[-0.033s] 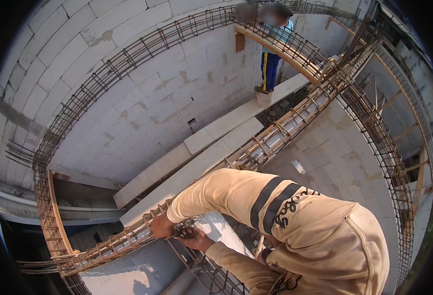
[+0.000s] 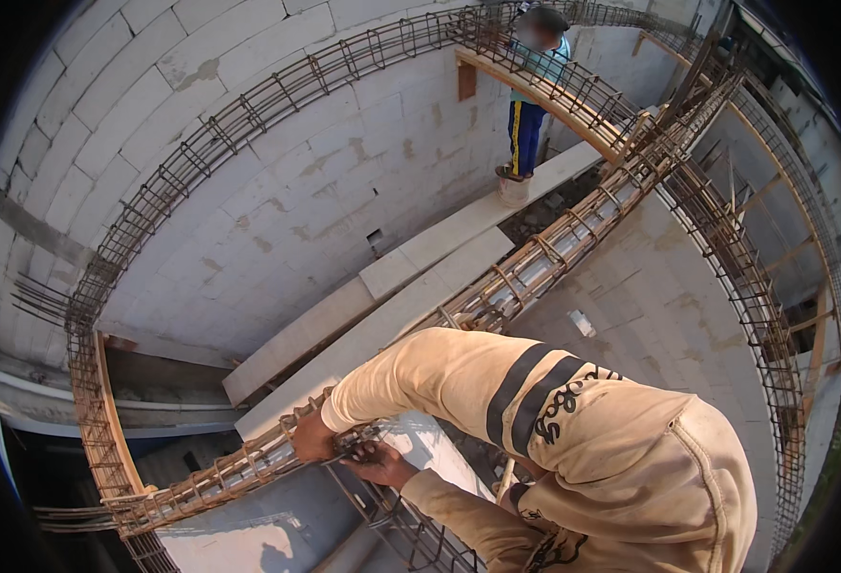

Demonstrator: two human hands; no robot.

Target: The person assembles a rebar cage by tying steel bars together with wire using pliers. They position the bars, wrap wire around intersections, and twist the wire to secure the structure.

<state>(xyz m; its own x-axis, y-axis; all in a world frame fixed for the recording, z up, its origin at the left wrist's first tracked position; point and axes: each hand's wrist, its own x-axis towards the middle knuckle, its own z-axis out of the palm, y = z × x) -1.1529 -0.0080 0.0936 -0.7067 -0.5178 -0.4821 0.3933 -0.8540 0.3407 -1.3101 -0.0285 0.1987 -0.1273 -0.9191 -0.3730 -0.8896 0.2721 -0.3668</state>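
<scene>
Rebar cage (image 2: 201,477) on the block wall (image 2: 277,201), largely assembled with rings along its bars; the joint under the hands appears unfinished. Left hand (image 2: 311,439) closed around a cage bar. Right hand (image 2: 379,465) closed on a small dark tool, kind unclear, at the same joint. Another person (image 2: 533,91) stands behind, far right.

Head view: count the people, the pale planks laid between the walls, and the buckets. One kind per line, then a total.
People: 2, one in a beige hoodie, one in blue trousers
Pale planks: 2
Bucket: 1
Total: 5
</scene>
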